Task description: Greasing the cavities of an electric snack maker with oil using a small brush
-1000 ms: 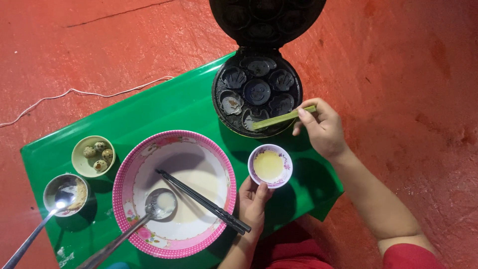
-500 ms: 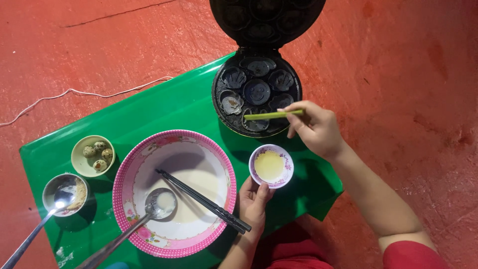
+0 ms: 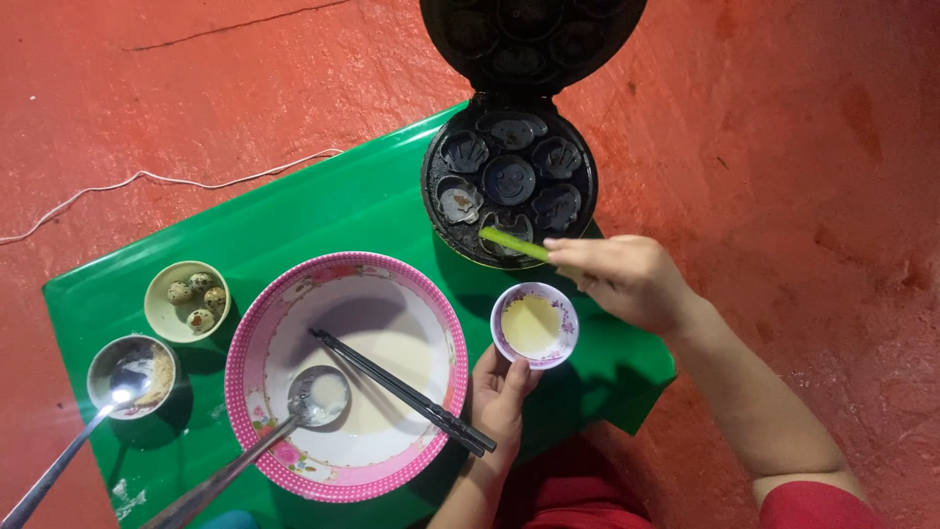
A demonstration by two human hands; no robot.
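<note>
Stick [image 3: 514, 243] tip — mould pan [image 3: 509, 186] rim

A low table [image 3: 323, 211] fills the middle and left of the frame. At its upper right sits an open mould cake maker [image 3: 509, 186], lid [image 3: 529, 34] raised behind it. A large bowl [image 3: 345, 377] lies at lower centre, with chopsticks [image 3: 401, 390] across it and a ladle [image 3: 318, 397] inside. A small dish [image 3: 534, 325] sits right of it. A bowl of quail eggs [image 3: 186, 299] and a metal cup [image 3: 132, 375] holding a spoon [image 3: 59, 465] lie at lower left.

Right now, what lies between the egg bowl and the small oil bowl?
In the head view, the big pink bowl of batter, with chopsticks and ladle, lies between them.
</note>
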